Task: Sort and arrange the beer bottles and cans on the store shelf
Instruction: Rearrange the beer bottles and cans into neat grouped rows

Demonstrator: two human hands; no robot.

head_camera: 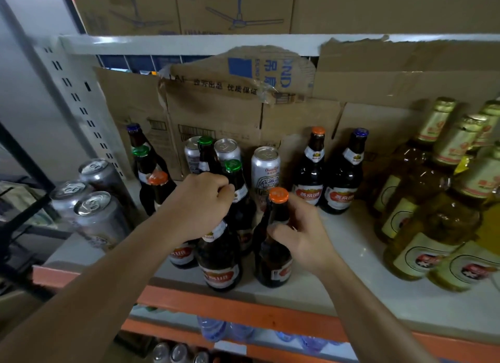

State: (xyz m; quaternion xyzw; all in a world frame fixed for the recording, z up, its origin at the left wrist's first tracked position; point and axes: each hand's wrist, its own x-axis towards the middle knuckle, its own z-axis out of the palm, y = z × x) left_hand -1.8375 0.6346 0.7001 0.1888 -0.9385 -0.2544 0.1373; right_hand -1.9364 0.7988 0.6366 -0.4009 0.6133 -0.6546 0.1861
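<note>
Sorting is judged part done: beyond the fingers (296,210), green-capped bottles (233,166) and silver cans (265,170) are left mixed, while yellow bottles (433,219), well to the right of them, are already grouped. At the front of the shelf (351,243), an orange-capped bottle (273,257) is gripped round its neck by the curled right hand (303,235). The dark bottle (219,265) beside it is clasped at the top by the fisted left hand (201,203).

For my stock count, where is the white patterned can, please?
Head view, mid shelf: the white patterned can stands between a green-capped bottle and an orange-capped bottle.
</note>
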